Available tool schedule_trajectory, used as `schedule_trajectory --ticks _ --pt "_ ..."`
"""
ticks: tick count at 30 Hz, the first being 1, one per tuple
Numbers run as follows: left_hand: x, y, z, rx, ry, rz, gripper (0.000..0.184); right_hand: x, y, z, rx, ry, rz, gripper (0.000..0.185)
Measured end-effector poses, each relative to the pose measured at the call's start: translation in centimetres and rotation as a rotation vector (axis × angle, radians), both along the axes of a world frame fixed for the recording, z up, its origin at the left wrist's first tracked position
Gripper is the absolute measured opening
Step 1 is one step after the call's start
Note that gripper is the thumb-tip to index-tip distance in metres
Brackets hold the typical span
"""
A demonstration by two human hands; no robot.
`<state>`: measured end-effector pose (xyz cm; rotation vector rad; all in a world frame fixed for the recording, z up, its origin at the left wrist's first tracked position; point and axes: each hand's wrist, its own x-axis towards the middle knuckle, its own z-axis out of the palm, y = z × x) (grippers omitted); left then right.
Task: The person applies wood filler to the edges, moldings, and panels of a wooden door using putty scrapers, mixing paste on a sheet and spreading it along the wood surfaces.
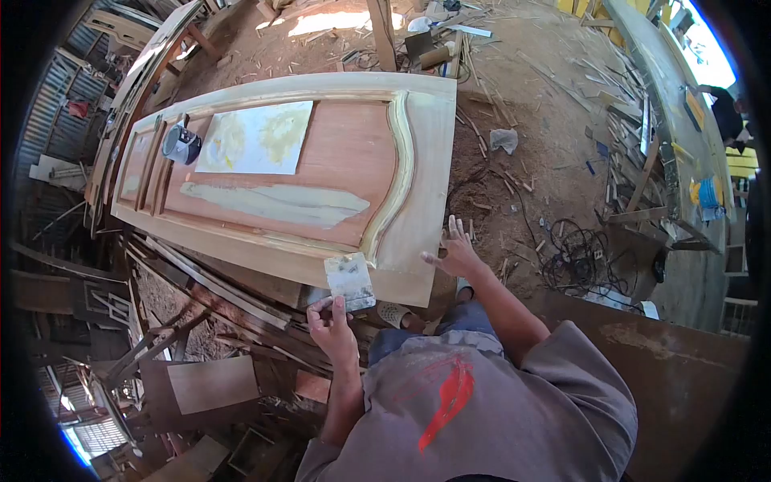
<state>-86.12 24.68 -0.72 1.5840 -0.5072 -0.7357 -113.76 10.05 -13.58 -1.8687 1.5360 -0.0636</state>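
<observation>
My left hand (pixel 334 331) pinches a flat, whitish spreader (pixel 349 277) by its lower edge, over the near edge of a wooden door panel (pixel 401 277). Fingers apart and nothing in it, my right hand (pixel 459 251) is at the door's right end. Pale filler (pixel 277 203) is smeared in a long band on the reddish inner panel. Beyond that band lies a white board (pixel 255 138) with yellowish smears. A dark open can (pixel 182 145) stands at the board's left end, tilted in this view.
Wood scraps and a crumpled plastic bag (pixel 504 140) litter the dirt floor. Tangled black cables (pixel 574 257) lie at the right. A long bench (pixel 683 136) runs along the right side, with a person (pixel 723 112) partly visible beside it. Timber strips (pixel 209 281) are stacked at the left.
</observation>
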Motion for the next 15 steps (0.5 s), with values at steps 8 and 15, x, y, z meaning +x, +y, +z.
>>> schedule_trajectory --ticks 8,15 --pt "0.6 -0.4 0.1 -0.058 0.039 0.025 0.025 1.7 1.1 7.8 -0.312 -0.553 -0.006 0.035" --pt "3.4 1.3 1.1 -0.023 -0.007 0.054 0.026 5.7 1.9 14.4 -0.054 -1.162 -0.105 0.020"
